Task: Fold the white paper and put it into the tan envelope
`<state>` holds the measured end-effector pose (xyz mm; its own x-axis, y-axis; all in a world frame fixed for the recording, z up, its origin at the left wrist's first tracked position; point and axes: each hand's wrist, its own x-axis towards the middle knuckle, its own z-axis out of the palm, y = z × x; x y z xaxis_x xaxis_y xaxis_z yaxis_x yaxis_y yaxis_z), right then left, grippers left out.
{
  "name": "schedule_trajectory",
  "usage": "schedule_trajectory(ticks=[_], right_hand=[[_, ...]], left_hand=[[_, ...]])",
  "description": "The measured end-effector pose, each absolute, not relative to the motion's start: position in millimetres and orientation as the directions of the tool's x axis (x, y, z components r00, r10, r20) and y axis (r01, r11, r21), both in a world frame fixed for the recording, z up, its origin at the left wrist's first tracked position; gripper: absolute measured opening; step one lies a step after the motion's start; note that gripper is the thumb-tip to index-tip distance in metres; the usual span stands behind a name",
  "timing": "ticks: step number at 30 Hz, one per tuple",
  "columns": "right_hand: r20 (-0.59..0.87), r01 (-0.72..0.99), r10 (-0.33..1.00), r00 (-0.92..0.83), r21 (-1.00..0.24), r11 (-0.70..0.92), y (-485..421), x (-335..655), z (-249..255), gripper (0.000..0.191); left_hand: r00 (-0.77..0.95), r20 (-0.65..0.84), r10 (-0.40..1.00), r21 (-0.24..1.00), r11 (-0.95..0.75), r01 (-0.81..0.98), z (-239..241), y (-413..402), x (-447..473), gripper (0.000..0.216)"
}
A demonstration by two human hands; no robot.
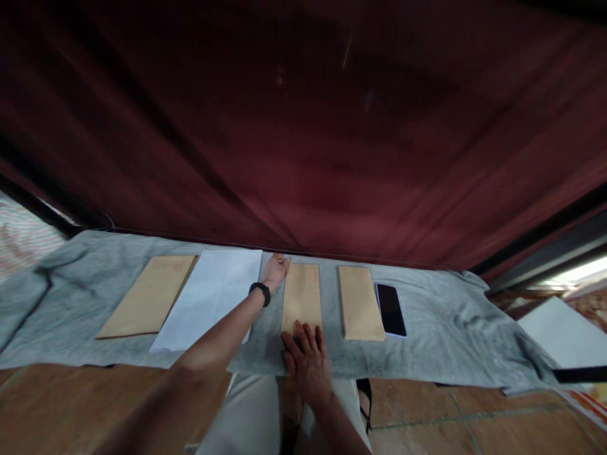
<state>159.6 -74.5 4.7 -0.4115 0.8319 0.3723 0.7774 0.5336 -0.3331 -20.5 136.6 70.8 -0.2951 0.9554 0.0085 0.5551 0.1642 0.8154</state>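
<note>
A brown paper envelope lies lengthwise in front of me on a grey cloth. My right hand rests on its near end, fingers spread and flat. At the far left corner of the same envelope is my left hand, its fingers curled closed; whether they pinch the corner or something else is hidden. A black band circles the left wrist. Just left of that hand, white paper sheets lie partly under the left forearm.
Further left lies a larger brown envelope. To the right are a stack of brown envelopes and a phone with a dark screen. A dark red panel rises along the cloth's far edge. Tiled floor shows below.
</note>
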Motion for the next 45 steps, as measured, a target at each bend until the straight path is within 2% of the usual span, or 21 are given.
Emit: schedule_trajectory(ticks=[4, 6, 8, 10, 13, 17, 20, 23, 25, 30, 34, 45], right_hand=[[0.383, 0.776, 0.827, -0.412, -0.329, 0.539, -72.4, 157.7, -4.9, 0.046], [0.403, 0.776, 0.821, -0.404, -0.324, 0.541, -71.8, 157.4, -11.1, 0.046], [0.415, 0.777, 0.815, -0.404, -0.315, 0.546, -72.8, 158.9, -16.1, 0.048], [0.41, 0.774, 0.807, -0.425, -0.298, 0.559, -75.5, 162.6, -19.0, 0.051], [0.391, 0.788, 0.813, -0.432, -0.276, 0.551, -81.7, 171.6, -19.6, 0.053], [0.388, 0.824, 0.839, -0.382, -0.269, 0.499, -87.5, 186.2, -16.8, 0.05], [0.396, 0.834, 0.847, -0.356, -0.274, 0.479, -87.1, 196.5, -13.2, 0.047], [0.393, 0.83, 0.849, -0.353, -0.287, 0.478, -84.9, 204.3, -9.8, 0.045], [0.389, 0.822, 0.847, -0.362, -0.295, 0.487, -83.9, 206.5, -8.7, 0.045], [0.396, 0.834, 0.861, -0.319, -0.313, 0.453, -83.4, 201.4, -8.6, 0.043], [0.385, 0.848, 0.875, -0.293, -0.318, 0.424, -85.3, 196.3, -5.2, 0.043], [0.425, 0.888, 0.895, -0.136, -0.348, 0.3, -91.1, 195.9, -12.1, 0.044]], left_hand=[[-0.123, 0.108, 0.987, 0.798, -0.013, 0.602, 52.5, 39.5, -3.5, 0.031], [0.105, 0.26, 0.96, 0.673, -0.258, 0.693, 32.5, -17.1, 5.1, 0.039], [0.218, 0.299, 0.929, 0.515, -0.35, 0.782, 13.1, -63.1, 10.4, 0.046], [0.247, 0.323, 0.914, 0.366, -0.361, 0.857, 0.0, -92.0, 11.8, 0.053], [0.273, 0.346, 0.898, 0.211, -0.358, 0.909, -6.2, -107.6, 9.2, 0.061], [0.329, 0.322, 0.888, 0.095, -0.376, 0.922, -3.5, -107.8, 4.9, 0.066], [0.4, 0.22, 0.89, 0.028, -0.416, 0.909, 1.4, -104.7, 0.5, 0.074], [0.478, 0.072, 0.875, 0.009, -0.48, 0.877, 11.8, -96.6, -6.0, 0.081], [0.516, 0.038, 0.856, 0.027, -0.517, 0.855, 19.9, -89.7, -9.6, 0.079], [0.582, 0.135, 0.802, 0.071, -0.594, 0.802, 20.5, -84.3, -6.4, 0.067], [0.498, 0.227, 0.837, 0.097, -0.528, 0.844, 2.2, -92.1, 6.6, 0.064], [0.368, 0.214, 0.905, 0.068, -0.39, 0.918, 9.6, -95.9, 40.1, 0.057]])
